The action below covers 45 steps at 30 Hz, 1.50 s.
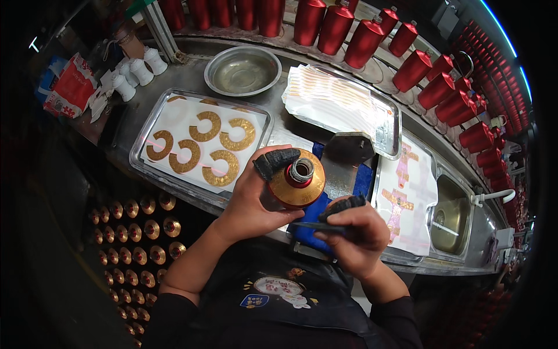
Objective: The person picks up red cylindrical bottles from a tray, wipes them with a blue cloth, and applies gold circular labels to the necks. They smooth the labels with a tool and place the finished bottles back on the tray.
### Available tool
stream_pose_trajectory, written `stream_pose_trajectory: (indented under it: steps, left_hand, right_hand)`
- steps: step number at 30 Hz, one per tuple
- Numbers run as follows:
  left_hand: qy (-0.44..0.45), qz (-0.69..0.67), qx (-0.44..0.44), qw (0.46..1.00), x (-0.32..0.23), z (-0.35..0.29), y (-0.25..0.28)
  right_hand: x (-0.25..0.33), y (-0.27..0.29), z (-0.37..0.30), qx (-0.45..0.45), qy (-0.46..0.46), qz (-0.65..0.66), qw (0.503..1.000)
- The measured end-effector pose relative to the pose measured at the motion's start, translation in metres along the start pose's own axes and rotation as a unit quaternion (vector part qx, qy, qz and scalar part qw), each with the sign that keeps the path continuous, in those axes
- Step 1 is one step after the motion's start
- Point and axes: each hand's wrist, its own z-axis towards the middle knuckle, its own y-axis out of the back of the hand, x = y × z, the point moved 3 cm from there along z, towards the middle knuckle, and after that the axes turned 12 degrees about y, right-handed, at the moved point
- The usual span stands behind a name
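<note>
My left hand is wrapped round a bottle with a gold shoulder, a red collar and an uncapped silvery threaded neck. The bottle leans so that its mouth points up at me; its lower body is hidden. A black finger cover sits on one finger of that hand. In my right hand, also with a black cover, a thin dark flat tool is pinched, its tip close to the bottle's near side. Whether it touches the bottle I cannot tell. Blue cloth lies below, by a dark metal plate.
Left, a metal tray holds gold C-shaped labels. Behind are a metal basin and a tray of stacked sheets. Right are pink-and-gold cross-shaped labels and a sink. Red bottles line the back; gold-topped ones stand lower left.
</note>
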Motion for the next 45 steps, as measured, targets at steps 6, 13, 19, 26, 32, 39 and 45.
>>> stream_pose_trajectory:
  steps: [6,13,19,26,32,39,45]
  left_hand:
    - [0.07,-0.149,0.063,0.984,0.004,0.005,-0.002]
    - [0.135,-0.204,0.159,0.957,-0.006,0.015,0.009]
    - [0.133,-0.217,0.161,0.954,-0.007,0.021,0.005]
    - [0.132,-0.193,0.187,0.954,0.0,0.024,0.01]
    - [0.116,-0.231,0.171,0.951,0.004,0.022,0.01]
    - [0.143,-0.19,0.164,0.957,0.007,0.017,0.011]
    - [0.087,-0.102,0.107,0.985,0.014,0.012,0.01]
  right_hand:
    - [-0.036,0.025,-0.001,-0.149,-0.328,0.2,0.911]
    - [-0.074,0.016,0.014,-0.045,-0.373,0.222,0.9]
    - [-0.085,0.02,0.024,0.005,-0.416,0.318,0.852]
    - [-0.088,0.017,0.036,0.031,-0.454,0.343,0.822]
    - [-0.081,0.014,0.038,-0.013,-0.422,0.226,0.878]
    - [-0.061,0.017,0.054,0.042,-0.331,0.02,0.943]
    - [-0.052,0.012,0.065,0.08,-0.318,-0.063,0.943]
